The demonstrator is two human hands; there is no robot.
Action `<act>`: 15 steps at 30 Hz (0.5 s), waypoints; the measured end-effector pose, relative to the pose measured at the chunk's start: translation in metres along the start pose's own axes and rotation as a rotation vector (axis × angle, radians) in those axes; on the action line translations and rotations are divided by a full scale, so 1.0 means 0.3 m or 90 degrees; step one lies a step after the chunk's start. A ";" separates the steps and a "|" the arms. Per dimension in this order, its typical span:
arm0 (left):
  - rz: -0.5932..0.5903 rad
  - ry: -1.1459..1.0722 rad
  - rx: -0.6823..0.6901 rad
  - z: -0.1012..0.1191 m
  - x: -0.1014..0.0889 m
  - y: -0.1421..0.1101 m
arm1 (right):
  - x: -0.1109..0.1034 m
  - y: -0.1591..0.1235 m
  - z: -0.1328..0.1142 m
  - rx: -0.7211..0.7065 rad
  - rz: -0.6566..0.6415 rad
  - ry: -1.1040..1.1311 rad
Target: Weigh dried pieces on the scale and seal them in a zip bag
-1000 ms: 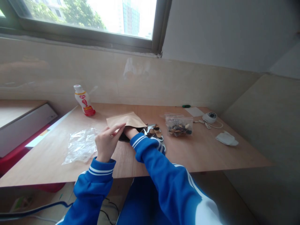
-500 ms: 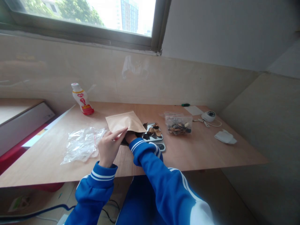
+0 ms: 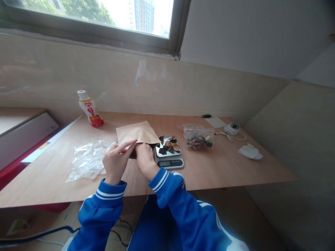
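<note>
A brown paper bag point(image 3: 138, 132) lies on its side with its mouth toward me. My left hand point(image 3: 116, 161) pinches the upper edge of the mouth between thumb and fingers. Inside the bag is my right hand point(image 3: 145, 157), in past the knuckles, so its fingers are hidden. Just right of it stands a small digital scale point(image 3: 169, 163), its readout too small to read. Several dried pieces point(image 3: 172, 145), brown and black, like petals or mushroom slices, rest on the scale's plate.
A zip bag point(image 3: 198, 136) of similar dried pieces stands right of the scale. Crumpled clear plastic point(image 3: 87, 160) lies to the left, with a drink bottle point(image 3: 90, 109) behind it. A white camera point(image 3: 232, 129) with a cable and a white tissue point(image 3: 250, 152) are on the far right.
My right forearm has drawn back toward me and slightly right, so more of the wrist shows and the scale's display is uncovered. My left hand still pinches the bag.
</note>
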State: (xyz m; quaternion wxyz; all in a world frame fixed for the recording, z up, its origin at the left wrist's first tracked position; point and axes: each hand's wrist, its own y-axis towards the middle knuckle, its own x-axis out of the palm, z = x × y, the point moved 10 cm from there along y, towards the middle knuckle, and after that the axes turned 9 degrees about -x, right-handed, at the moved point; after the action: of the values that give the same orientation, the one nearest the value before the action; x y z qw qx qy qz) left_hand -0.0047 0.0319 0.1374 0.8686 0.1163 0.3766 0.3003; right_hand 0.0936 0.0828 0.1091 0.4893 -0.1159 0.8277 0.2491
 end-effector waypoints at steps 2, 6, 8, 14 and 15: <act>-0.001 -0.013 0.000 -0.003 -0.002 0.007 | -0.043 -0.050 -0.013 0.023 -0.001 -0.056; -0.004 -0.032 0.002 -0.003 -0.009 0.022 | -0.153 -0.143 -0.045 0.019 0.075 -0.082; -0.005 -0.039 0.006 -0.003 -0.006 0.031 | -0.208 -0.196 -0.025 0.023 0.135 -0.011; 0.113 -0.098 0.083 -0.019 0.008 0.033 | -0.288 -0.372 0.194 0.069 0.236 0.176; 0.134 -0.106 0.110 -0.024 0.016 0.024 | -0.284 -0.394 0.238 0.085 0.224 0.170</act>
State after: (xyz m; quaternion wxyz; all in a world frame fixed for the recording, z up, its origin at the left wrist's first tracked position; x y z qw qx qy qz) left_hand -0.0104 0.0403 0.1328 0.8472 0.2540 0.3136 0.3455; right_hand 0.2411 0.0155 0.1193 0.3311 0.0308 0.9072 0.2578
